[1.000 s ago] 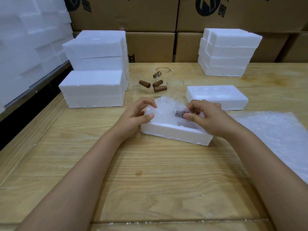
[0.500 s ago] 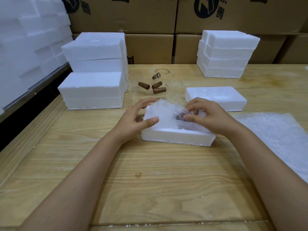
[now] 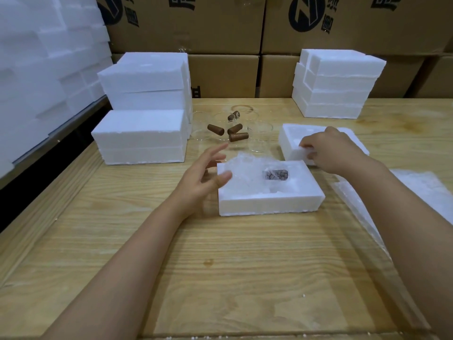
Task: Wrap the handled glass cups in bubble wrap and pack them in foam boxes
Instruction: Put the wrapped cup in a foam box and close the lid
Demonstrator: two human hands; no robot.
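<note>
An open white foam box (image 3: 269,200) sits mid-table. Inside it lies a glass cup wrapped in bubble wrap (image 3: 247,173), its brown handle (image 3: 275,174) showing through the wrap. My left hand (image 3: 206,175) hovers at the box's left edge with fingers spread and straight, holding nothing. My right hand (image 3: 328,150) has reached behind the box and grips the near edge of a second foam piece (image 3: 291,138). Several unwrapped clear glass cups with brown handles (image 3: 235,133) stand further back.
Stacks of foam boxes stand at the left (image 3: 142,133) and back right (image 3: 335,87). Sheets of bubble wrap (image 3: 421,192) lie at the right. Cardboard cartons (image 3: 220,69) wall off the table's far side. More foam is piled on the left shelf (image 3: 36,69).
My right hand left the wrapped cup and moved back right onto the second foam piece. My left hand lifted off the box and opened its fingers.
</note>
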